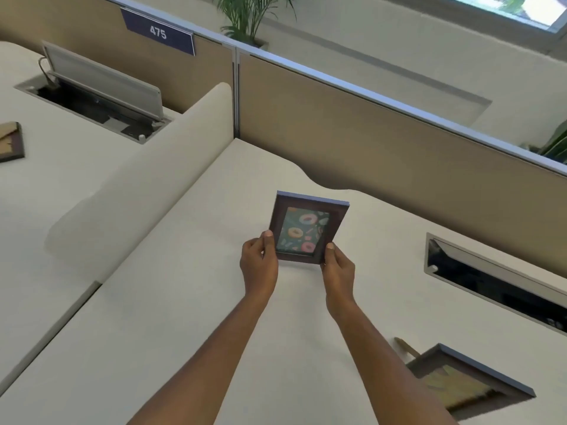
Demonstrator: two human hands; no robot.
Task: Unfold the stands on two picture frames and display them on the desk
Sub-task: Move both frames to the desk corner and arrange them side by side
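A small dark-brown picture frame point(308, 229) with a donut print faces me, upright at the middle of the white desk point(184, 302). My left hand point(258, 263) grips its lower left edge and my right hand point(337, 268) grips its lower right corner. I cannot tell whether its bottom edge touches the desk, and its stand is hidden behind it. A second dark-framed picture point(466, 380) with a yellow image stands tilted back at the lower right, a strip of its stand showing behind it.
A tan partition wall point(368, 133) runs along the desk's far edge. An open cable hatch point(491, 277) lies in the desk to the right. A rounded white divider point(147, 179) separates the neighbouring desk, which holds another hatch point(101, 96) and a flat frame point(10, 142).
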